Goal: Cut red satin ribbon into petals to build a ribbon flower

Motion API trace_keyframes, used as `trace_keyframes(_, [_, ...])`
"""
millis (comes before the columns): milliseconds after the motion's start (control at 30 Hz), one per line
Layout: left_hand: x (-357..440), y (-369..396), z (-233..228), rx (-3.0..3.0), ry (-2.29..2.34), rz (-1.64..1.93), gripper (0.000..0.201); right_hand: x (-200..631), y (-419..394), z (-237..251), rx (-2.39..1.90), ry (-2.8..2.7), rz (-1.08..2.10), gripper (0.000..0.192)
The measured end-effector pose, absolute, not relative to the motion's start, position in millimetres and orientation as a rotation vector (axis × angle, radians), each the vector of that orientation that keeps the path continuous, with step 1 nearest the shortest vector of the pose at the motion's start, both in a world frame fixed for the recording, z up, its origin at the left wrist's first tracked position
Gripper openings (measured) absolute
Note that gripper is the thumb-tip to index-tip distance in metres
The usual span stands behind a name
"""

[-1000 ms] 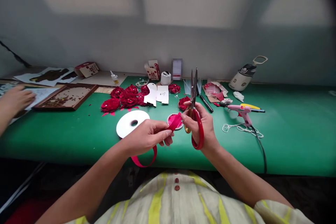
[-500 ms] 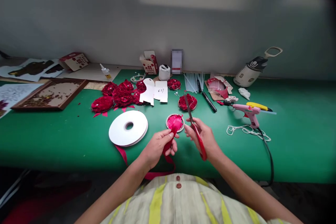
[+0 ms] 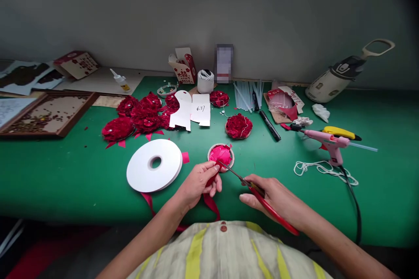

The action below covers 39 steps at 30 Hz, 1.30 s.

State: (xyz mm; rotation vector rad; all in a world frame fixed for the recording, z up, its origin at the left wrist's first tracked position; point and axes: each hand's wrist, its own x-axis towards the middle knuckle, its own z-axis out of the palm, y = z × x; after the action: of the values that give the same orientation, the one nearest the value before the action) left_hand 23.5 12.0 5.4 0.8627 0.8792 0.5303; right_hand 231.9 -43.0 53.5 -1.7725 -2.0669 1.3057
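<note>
My left hand [image 3: 200,184] pinches a red ribbon [image 3: 211,205] between thumb and fingers; its tail hangs down toward my lap. My right hand [image 3: 278,196] holds red-handled scissors [image 3: 273,212]. Their blades point left, with the tips at the ribbon by my left fingertips; whether the blades are parted is hard to see. Just beyond lies a round ring [image 3: 233,159] with pink-red ribbon pieces [image 3: 220,154] inside. A large white ribbon spool [image 3: 139,170] rests to the left, and a short cut piece of ribbon [image 3: 185,157] lies at its right edge.
Several dark red fabric flowers [image 3: 147,113] are grouped at left behind the spool, and another red flower [image 3: 238,126] sits beyond the ring. A black marker [image 3: 270,126], a pink glue gun [image 3: 330,144] with cord, a yellow cutter [image 3: 340,132] and a bottle [image 3: 332,80] stand or lie at right.
The scissors have swung from pointing away to pointing left at the ribbon, as my right hand moved right and nearer me. A short ribbon piece now lies beside the spool. The view shifted slightly.
</note>
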Motion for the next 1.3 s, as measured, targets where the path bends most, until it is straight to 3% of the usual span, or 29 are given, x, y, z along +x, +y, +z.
trace_keyframes(433, [33.0, 23.7, 3.5, 0.773, 0.916, 0.458, 0.022, 235.1, -27.7, 37.4, -1.767, -2.047, 1.360, 0.033])
trace_keyframes(1300, [34.7, 22.3, 5.3, 0.738, 0.934, 0.483, 0.025, 234.0, -28.9, 44.5, -1.791, -2.043, 1.383, 0.037])
